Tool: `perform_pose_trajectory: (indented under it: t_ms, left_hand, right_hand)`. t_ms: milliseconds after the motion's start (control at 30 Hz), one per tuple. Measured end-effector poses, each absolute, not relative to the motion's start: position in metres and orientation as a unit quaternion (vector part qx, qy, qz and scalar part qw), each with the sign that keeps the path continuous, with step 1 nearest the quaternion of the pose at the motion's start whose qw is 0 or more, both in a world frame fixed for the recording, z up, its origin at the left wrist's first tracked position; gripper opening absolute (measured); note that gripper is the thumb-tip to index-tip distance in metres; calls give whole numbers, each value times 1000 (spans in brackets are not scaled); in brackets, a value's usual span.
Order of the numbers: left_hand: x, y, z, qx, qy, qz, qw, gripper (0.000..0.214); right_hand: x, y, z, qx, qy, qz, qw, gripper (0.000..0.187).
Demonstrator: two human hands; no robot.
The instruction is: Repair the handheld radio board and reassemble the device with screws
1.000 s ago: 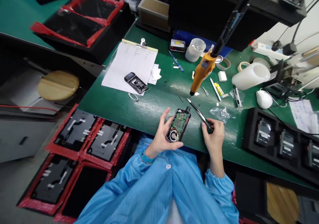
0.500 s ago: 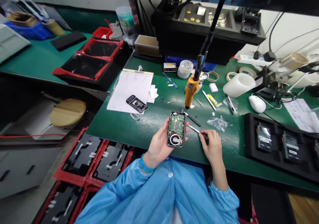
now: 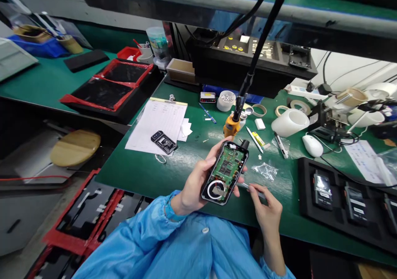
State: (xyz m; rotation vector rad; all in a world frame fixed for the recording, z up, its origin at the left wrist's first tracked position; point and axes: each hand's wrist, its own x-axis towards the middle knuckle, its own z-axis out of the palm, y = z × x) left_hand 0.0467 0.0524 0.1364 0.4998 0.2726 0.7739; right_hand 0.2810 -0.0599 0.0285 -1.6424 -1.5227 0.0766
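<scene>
My left hand [image 3: 197, 180] is wrapped round an opened handheld radio [image 3: 226, 169], tilted over the front of the bench. Its green circuit board and a white ring at the lower end face up, and a stubby black antenna sticks out at the top right. Just right of the radio, my right hand [image 3: 266, 206] is closed on a slim metal-tipped tool [image 3: 245, 185]; the fingers cover most of it. Behind the radio hangs an orange electric screwdriver [image 3: 231, 126], its lower end hidden. A black back cover [image 3: 164, 141] lies on the clipboard paper [image 3: 149, 124] to the left.
On the right a black foam tray [image 3: 305, 200] holds several devices, with a white mouse [image 3: 312, 145] behind it. A tub of small parts [image 3: 226, 100], pens, tape rolls and a plastic bag [image 3: 266, 171] lie farther back. A shelf edge [image 3: 198, 4] crosses above.
My left hand has lifted the radio nearer to me and tilted it to the right. The right hand, with the tool, has tipped up beside it. The view has shifted a little.
</scene>
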Motion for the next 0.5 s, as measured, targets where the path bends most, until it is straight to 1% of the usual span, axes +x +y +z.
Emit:
perform_pose_trajectory:
  t_ms: [100,167,233,367,500]
  left_hand:
    - [49,55,152,270,117,368,882,87]
    - [52,60,164,282,112,351,886,83]
    - [58,68,177,293,106,333,890,83]
    - [75,85,196,311,86,308,895,84]
    - [93,96,194,288,70,289,910,76]
  right_hand:
    - [274,-63,50,-656,-602,14,454,26]
    - [269,-63,59,-660,-601,6,451,23]
    - [264,-60,62,-668,-603,-1,436,26]
    - [255,-49,55,-687,-602,-5,406,39]
    - [249,-35,44,-705,-588,2,397,39]
